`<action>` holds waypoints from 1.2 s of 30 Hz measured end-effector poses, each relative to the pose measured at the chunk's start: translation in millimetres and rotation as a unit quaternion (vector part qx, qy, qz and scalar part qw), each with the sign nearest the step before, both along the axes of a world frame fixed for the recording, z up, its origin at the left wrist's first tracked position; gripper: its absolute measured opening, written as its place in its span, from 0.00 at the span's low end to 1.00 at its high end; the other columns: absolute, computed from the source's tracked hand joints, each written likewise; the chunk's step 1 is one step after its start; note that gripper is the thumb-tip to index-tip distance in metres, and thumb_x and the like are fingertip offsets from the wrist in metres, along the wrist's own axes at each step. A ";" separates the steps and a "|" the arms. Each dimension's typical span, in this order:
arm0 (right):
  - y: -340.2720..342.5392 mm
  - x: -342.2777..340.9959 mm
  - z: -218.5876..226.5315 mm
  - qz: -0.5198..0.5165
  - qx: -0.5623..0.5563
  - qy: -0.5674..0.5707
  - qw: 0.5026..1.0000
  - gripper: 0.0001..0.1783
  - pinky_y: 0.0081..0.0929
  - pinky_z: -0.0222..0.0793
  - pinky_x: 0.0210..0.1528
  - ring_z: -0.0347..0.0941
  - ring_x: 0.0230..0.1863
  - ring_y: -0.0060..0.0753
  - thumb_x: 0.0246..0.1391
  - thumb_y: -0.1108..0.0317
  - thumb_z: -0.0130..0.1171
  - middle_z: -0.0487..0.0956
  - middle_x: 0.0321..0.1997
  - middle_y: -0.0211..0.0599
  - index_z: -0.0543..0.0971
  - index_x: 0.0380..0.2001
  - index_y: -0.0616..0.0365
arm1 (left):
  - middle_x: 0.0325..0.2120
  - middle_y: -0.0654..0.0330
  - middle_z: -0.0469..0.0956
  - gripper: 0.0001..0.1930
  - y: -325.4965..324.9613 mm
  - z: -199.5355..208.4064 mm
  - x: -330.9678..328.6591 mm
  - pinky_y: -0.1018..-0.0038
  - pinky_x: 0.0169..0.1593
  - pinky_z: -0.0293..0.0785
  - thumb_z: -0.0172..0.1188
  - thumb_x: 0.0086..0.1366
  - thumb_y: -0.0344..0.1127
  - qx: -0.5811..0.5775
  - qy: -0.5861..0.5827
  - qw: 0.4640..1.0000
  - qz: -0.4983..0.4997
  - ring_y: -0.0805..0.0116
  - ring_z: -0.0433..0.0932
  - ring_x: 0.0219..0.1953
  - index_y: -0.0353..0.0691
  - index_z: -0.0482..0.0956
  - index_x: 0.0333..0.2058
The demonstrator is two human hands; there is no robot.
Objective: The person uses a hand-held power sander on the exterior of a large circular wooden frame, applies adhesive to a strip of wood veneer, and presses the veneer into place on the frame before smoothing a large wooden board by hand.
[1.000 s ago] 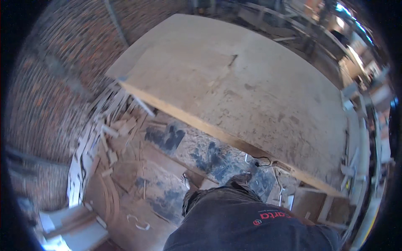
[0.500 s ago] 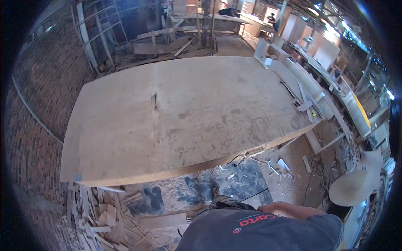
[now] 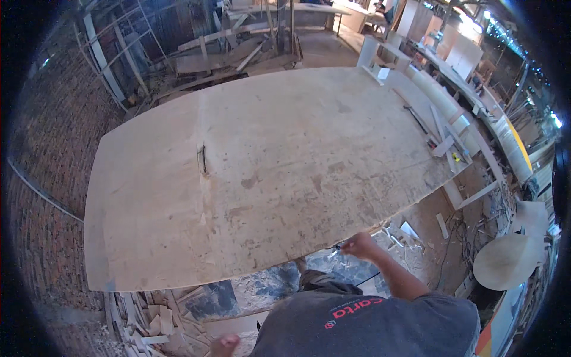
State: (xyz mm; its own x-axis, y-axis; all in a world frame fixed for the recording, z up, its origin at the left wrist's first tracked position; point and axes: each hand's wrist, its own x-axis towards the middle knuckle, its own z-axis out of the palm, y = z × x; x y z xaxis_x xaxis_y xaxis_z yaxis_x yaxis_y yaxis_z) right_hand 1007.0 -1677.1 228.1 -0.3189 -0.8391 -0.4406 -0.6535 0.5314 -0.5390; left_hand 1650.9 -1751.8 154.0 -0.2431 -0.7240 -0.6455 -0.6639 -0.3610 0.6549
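Note:
A large pale wooden worktable with a stained, dusty top spreads out in front of me. My right hand is at its near edge, right of the middle, with the fingers curled together. A small dark piece shows at the fingertips; what it is cannot be made out. Low at the bottom, left of my body, my left hand hangs above the scrap-strewn floor, away from the tabletop. It is blurred, so its fingers are unclear. A thin dark strip lies on the tabletop left of centre.
At the table's right end lie a long dark-headed tool, pale strips and a small yellow item. Wood offcuts heap under the near left corner. A round pale board stands at right. A brick wall rises at left.
My right hand has gone from beside my body out to the table's near edge, where a dark loop hung. My left hand has come into view at the bottom. The view has tilted downward.

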 end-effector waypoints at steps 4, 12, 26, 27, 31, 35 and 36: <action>-93.3 -75.5 -53.9 0.078 -0.080 0.134 0.985 0.18 0.46 0.78 0.52 0.83 0.47 0.56 0.60 0.57 0.62 0.86 0.50 0.46 0.87 0.50 0.48 | 0.61 0.39 0.73 0.33 -94.0 69.6 -154.1 0.56 0.67 0.69 0.72 0.61 0.37 -0.116 0.090 0.959 0.243 0.43 0.72 0.63 0.29 0.74 0.62; -297.8 -199.2 -66.4 -0.135 -0.236 0.155 0.950 0.23 0.49 0.71 0.65 0.75 0.61 0.62 0.62 0.64 0.59 0.79 0.60 0.56 0.78 0.58 0.60 | 0.77 0.40 0.41 0.61 -202.1 6.2 -292.6 0.52 0.78 0.44 0.77 0.55 0.54 -0.149 -0.257 0.955 0.001 0.45 0.41 0.80 0.30 0.47 0.75; -620.6 -422.7 -123.9 0.033 -0.239 0.338 0.910 0.28 0.44 0.61 0.75 0.63 0.74 0.52 0.59 0.71 0.54 0.71 0.71 0.48 0.74 0.64 0.62 | 0.77 0.36 0.34 0.75 -230.4 -18.5 -290.7 0.53 0.79 0.41 0.84 0.41 0.58 -0.081 -0.265 0.961 -0.025 0.39 0.36 0.80 0.27 0.41 0.75; -641.9 -430.6 -130.9 0.036 -0.239 0.335 0.911 0.28 0.44 0.61 0.75 0.63 0.74 0.52 0.59 0.71 0.54 0.71 0.71 0.48 0.74 0.64 0.62 | 0.77 0.35 0.35 0.74 -230.5 -13.1 -292.6 0.54 0.79 0.42 0.84 0.41 0.56 -0.077 -0.274 0.958 -0.036 0.40 0.37 0.80 0.27 0.42 0.75; -719.9 -419.8 -145.8 0.227 -0.317 0.319 0.864 0.28 0.43 0.59 0.76 0.64 0.74 0.48 0.57 0.74 0.53 0.73 0.71 0.40 0.76 0.63 0.57 | 0.76 0.31 0.39 0.73 -226.6 -21.2 -278.3 0.55 0.79 0.44 0.85 0.38 0.55 -0.075 -0.290 0.953 -0.045 0.41 0.38 0.80 0.22 0.48 0.73; -750.9 -391.5 -141.4 0.306 -0.305 0.287 0.855 0.28 0.44 0.65 0.73 0.68 0.71 0.49 0.56 0.75 0.53 0.75 0.68 0.39 0.78 0.62 0.53 | 0.73 0.36 0.56 0.59 -223.0 -15.6 -296.4 0.59 0.77 0.52 0.79 0.50 0.58 -0.096 -0.369 0.921 -0.083 0.45 0.55 0.76 0.28 0.61 0.71; -748.6 -391.3 -136.5 0.282 -0.263 0.275 0.881 0.30 0.42 0.67 0.71 0.70 0.69 0.48 0.54 0.76 0.52 0.75 0.69 0.38 0.78 0.62 0.53 | 0.75 0.37 0.52 0.63 -223.6 -13.5 -294.1 0.59 0.79 0.47 0.81 0.47 0.58 -0.076 -0.323 0.942 -0.056 0.46 0.50 0.78 0.28 0.55 0.73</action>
